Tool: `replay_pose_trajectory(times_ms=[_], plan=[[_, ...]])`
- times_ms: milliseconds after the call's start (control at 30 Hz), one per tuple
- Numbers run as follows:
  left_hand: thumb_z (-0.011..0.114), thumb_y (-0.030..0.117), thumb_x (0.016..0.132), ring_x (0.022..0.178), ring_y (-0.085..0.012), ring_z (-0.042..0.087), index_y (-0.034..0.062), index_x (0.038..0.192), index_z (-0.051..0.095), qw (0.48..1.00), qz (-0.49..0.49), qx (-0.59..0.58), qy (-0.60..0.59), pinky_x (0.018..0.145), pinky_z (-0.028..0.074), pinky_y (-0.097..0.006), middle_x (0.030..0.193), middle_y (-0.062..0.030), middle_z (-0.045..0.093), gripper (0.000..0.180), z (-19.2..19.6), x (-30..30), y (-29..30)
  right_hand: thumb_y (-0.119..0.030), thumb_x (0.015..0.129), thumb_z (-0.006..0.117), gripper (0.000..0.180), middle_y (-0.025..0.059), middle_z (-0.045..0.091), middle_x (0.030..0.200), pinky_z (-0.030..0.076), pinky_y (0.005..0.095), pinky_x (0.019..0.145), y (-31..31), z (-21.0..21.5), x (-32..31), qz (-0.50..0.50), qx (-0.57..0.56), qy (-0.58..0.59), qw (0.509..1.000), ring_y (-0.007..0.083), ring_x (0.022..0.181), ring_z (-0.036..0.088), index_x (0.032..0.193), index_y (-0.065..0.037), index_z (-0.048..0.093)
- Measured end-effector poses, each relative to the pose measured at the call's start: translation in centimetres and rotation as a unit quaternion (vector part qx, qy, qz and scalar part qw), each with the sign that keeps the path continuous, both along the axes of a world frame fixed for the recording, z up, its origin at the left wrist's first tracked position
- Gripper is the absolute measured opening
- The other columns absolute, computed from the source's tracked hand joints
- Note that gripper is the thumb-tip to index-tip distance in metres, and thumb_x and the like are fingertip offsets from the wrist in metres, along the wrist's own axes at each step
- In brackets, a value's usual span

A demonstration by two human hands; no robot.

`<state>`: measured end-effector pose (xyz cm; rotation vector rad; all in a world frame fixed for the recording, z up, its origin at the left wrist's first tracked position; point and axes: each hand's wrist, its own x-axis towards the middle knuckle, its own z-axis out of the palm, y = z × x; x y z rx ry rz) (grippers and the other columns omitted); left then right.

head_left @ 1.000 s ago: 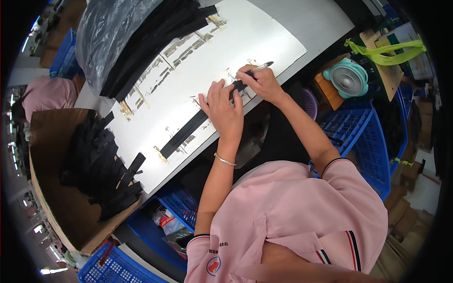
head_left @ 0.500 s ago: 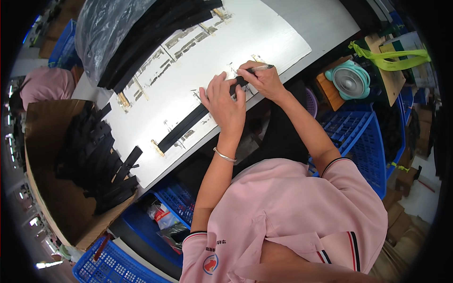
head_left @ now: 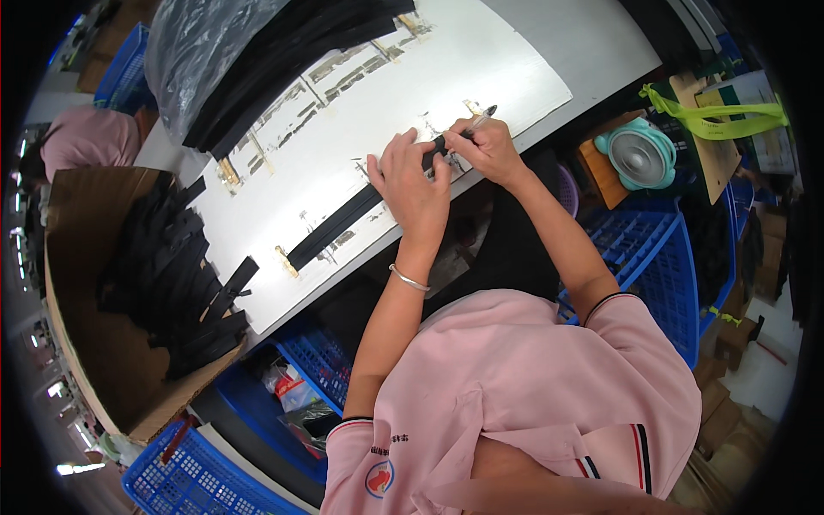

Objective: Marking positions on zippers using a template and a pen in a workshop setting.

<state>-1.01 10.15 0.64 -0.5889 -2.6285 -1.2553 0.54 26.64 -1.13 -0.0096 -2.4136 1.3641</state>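
A long black strip [head_left: 335, 230], apparently fabric, lies slantwise along the near edge of the white board [head_left: 481, 51]. Pressing it down, my left hand [head_left: 414, 184] rests on its right part with the fingers spread. My right hand [head_left: 491, 154], just right of the left, is closed around a pen [head_left: 482, 118]. The pen's tip points at the strip's right end, though the fingers hide the exact contact. A tan marker piece [head_left: 286, 261] sits at the strip's left end, and dark ink marks surround it.
Further back lies a pile of black strips [head_left: 283, 64] beside clear plastic [head_left: 184, 69]. A cardboard box [head_left: 77, 223] of black strips stands left. To the right are a teal fan [head_left: 637, 154] and a blue crate [head_left: 674, 283]. Another person's pink shirt [head_left: 90, 142] shows far left.
My right hand has shifted slightly down and left along the strip's end, and the pen now stands more steeply. My left hand stays in place on the strip.
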Motion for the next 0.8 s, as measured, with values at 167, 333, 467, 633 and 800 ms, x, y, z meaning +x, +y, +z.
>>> replay_pose_trajectory(times_ms=[167,333,467,633,800], plan=[[0.072,0.015,0.086,0.132,-0.0249,0.053,0.0116,0.102,0.068,1.000,0.006,-0.002,0.011,0.122,0.018,-0.051,0.131,-0.0056,0.066,0.016,-0.5,-0.1,0.0,-0.015,0.092,0.071,0.018,0.0098,0.072,0.074,0.050,0.0308,0.059,-0.2,0.4,-0.1,0.007,-0.048,0.011,0.999,0.0201,0.063,0.067,0.083,0.001,0.073],[0.072,0.017,0.089,0.137,-0.0310,0.049,0.0096,0.110,0.068,0.999,-0.011,-0.005,0.036,0.122,0.020,-0.056,0.135,-0.0100,0.062,0.023,-1.2,-0.3,-1.0,-0.015,0.096,0.067,0.020,0.0062,0.073,0.077,0.051,0.0287,0.064,-0.1,0.0,0.0,0.016,-0.045,-0.048,0.998,0.0138,0.070,0.067,0.086,0.001,0.072],[0.072,0.019,0.091,0.144,-0.0398,0.039,0.0029,0.125,0.065,0.998,-0.011,-0.019,0.056,0.121,0.016,-0.062,0.147,-0.0167,0.052,0.038,0.0,2.0,-3.6,-0.014,0.101,0.060,0.024,0.0017,0.069,0.078,0.049,0.0244,0.066,0.1,0.1,0.7,-0.016,-0.164,-0.063,0.984,0.0067,0.075,0.062,0.084,0.001,0.069],[0.068,0.021,0.096,0.146,-0.0397,0.036,0.0026,0.137,0.060,0.997,-0.005,-0.066,0.033,0.119,0.015,-0.066,0.151,-0.0189,0.048,0.045,-0.4,2.7,-6.9,-0.016,0.103,0.059,0.025,-0.0001,0.065,0.076,0.040,0.0207,0.059,0.8,0.2,1.2,-0.039,-0.132,-0.025,0.990,0.0045,0.066,0.052,0.087,-0.001,0.069],[0.066,0.023,0.098,0.149,-0.0416,0.032,0.0014,0.138,0.059,0.998,-0.023,-0.049,0.045,0.121,0.015,-0.065,0.155,-0.0227,0.042,0.046,-1.0,-4.6,-7.1,-0.019,0.105,0.060,0.027,-0.0004,0.062,0.076,0.037,0.0204,0.058,0.1,-0.2,0.4,-0.058,-0.167,0.003,0.984,0.0040,0.063,0.048,0.090,0.000,0.071]])
